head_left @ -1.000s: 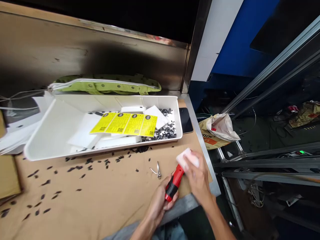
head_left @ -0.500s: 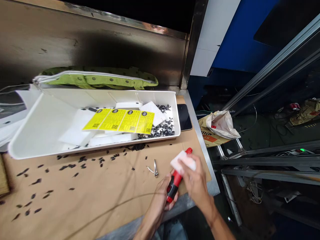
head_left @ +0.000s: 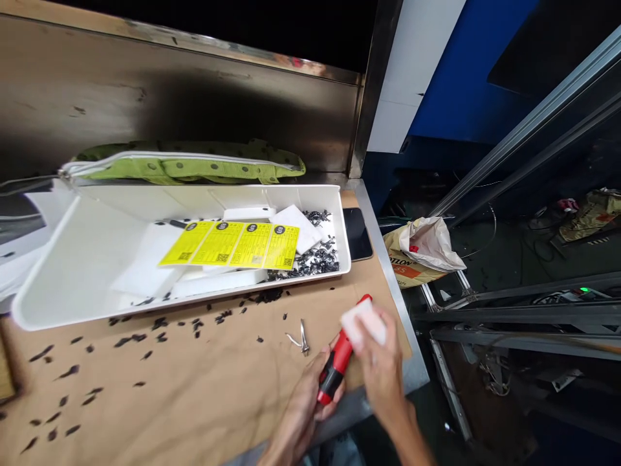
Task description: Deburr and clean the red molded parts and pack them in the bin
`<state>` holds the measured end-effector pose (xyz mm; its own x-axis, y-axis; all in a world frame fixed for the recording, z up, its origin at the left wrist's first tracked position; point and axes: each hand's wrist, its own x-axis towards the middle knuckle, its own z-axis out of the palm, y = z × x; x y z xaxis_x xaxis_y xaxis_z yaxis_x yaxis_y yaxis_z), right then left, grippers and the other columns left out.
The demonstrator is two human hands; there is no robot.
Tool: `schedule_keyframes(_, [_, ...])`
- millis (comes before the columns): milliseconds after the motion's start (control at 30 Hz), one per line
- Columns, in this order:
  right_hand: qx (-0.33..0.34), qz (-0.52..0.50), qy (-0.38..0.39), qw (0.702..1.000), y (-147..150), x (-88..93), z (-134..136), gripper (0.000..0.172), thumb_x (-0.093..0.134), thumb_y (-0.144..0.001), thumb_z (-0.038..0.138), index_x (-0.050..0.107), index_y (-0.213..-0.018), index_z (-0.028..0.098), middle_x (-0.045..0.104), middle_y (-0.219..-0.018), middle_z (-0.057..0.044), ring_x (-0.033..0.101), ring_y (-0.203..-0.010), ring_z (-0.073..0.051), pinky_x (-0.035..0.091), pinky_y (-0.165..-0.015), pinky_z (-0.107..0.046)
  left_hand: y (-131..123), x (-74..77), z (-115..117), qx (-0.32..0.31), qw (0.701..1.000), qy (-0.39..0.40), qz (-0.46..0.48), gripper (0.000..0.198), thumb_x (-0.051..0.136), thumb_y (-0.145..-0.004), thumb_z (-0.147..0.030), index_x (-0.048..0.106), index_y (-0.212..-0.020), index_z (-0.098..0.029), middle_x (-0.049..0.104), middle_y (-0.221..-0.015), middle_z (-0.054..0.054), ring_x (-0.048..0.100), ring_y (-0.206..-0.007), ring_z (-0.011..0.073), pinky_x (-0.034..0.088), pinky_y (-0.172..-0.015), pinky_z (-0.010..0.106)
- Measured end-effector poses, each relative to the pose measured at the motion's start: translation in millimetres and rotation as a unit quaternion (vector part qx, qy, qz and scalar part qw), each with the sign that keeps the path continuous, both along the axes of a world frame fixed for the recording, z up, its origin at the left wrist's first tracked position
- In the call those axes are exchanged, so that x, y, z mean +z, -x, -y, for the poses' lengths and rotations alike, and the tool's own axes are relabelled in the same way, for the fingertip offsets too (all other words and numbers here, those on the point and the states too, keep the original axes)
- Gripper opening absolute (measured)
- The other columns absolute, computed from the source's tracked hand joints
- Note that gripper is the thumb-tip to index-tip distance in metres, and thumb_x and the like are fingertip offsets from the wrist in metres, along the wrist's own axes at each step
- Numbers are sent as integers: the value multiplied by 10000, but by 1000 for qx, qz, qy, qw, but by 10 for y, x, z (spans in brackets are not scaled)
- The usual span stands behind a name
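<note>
My left hand [head_left: 310,388] is closed around the lower end of a red and black hand-tool casing [head_left: 341,355], whose exact kind I cannot tell. The casing slants up and right, its red tip showing beyond the sponge. A white sponge [head_left: 350,321] is pinched in my right hand [head_left: 385,375] and lies against the upper part of the casing. Part of the casing is hidden behind the sponge and fingers. Just left of the casing, small metal nippers [head_left: 304,342] rest on the brown table cover [head_left: 213,388] with their handles apart.
Behind the hands stands a long white bin [head_left: 97,259] holding white blocks, black scraps and a yellow label sheet [head_left: 233,244]. A phone [head_left: 358,234] lies at its right end. Dark scraps [head_left: 138,338] litter the cover. An open paper sack [head_left: 427,252] stands beyond the table edge.
The sponge has shifted slightly right and down along with my right hand. My left hand and the casing have moved a little down and left. The view has tilted slightly.
</note>
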<state>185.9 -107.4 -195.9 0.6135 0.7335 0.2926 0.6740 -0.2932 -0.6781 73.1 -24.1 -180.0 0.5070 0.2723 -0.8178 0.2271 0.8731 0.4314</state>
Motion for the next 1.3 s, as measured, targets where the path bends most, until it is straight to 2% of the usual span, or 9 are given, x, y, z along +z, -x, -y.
schedule_keyframes(100, [37, -7, -10, 999, 6, 4, -37, 418, 469, -987, 209, 606, -1361, 336, 490, -1403, -109, 577, -1245, -239, 554, -978, -376, 38, 27, -128, 0, 997, 76, 8, 396, 327, -1000, -391, 543, -759, -163, 462, -398, -24, 205, -287, 20, 132, -322, 121])
schedule_keyframes(233, [-9, 11, -11, 1000, -122, 39, -165, 374, 458, -988, 237, 672, -1294, 251, 506, -1360, -149, 563, -1256, -270, 525, -1023, -442, 68, 41, -248, 7, 988, 152, 30, 408, 276, -1006, -248, 544, -718, -143, 440, -411, -25, 207, -277, 12, 149, -308, 112])
schedule_keyframes(400, [43, -14, 31, 998, 48, 111, -137, 432, 476, -972, 189, 618, -1346, 352, 528, -1398, -108, 585, -1236, -245, 553, -980, -408, 97, 26, -246, 27, 983, 174, 53, 376, 332, -1005, -249, 553, -721, -141, 465, -423, -18, 230, -277, 5, 168, -310, 98])
schedule_keyframes(533, [-4, -10, 18, 1000, -19, 168, -206, 354, 474, -969, 228, 716, -1226, 258, 565, -1282, -135, 602, -1193, -252, 556, -975, -412, 94, -11, -241, 27, 980, 187, 57, 333, 392, -995, -300, 557, -744, -154, 458, -403, -28, 235, -271, 20, 159, -302, 110])
schedule_keyframes(733, [19, -57, 31, 998, 151, 235, -195, 358, 488, -969, 237, 700, -1246, 319, 570, -1307, -108, 647, -1121, -239, 581, -912, -369, 67, 21, -211, 28, 984, 173, 26, 457, 223, -1037, -318, 526, -736, -154, 473, -398, -16, 256, -265, 14, 145, -313, 92])
schedule_keyframes(900, [-49, -79, 5, 996, 160, 237, -238, 310, 514, -950, 266, 749, -1150, 237, 573, -1223, -133, 624, -1134, -260, 556, -959, -414, 57, 50, -179, 27, 987, 156, 18, 340, 318, -1015, -342, 533, -813, -174, 476, -378, -22, 233, -262, 29, 107, -309, 106])
schedule_keyframes(1033, [-23, -114, 24, 993, 245, 239, -228, 322, 515, -946, 240, 731, -1179, 289, 571, -1238, -99, 648, -1067, -213, 563, -929, -346, 53, 66, -170, 32, 990, 135, 22, 320, 379, -996, -306, 512, -743, -163, 470, -404, -28, 258, -289, 5, 140, -336, 85])
schedule_keyframes(1200, [-69, -89, 5, 994, 202, 239, -275, 300, 537, -930, 283, 761, -1119, 221, 577, -1188, -133, 625, -1112, -266, 546, -978, -422, 58, 28, -171, 22, 992, 124, 30, 334, 476, -949, -437, 514, -750, -172, 485, -405, -22, 224, -288, 8, 115, -326, 112])
schedule_keyframes(1300, [-61, -97, 6, 993, 293, 247, -223, 319, 519, -947, 263, 732, -1184, 270, 586, -1196, -114, 649, -1068, -241, 579, -915, -383, 67, -31, -132, 17, 994, 102, 25, 363, 514, -914, -492, 511, -738, -175, 481, -406, -26, 242, -293, 9, 124, -339, 115])
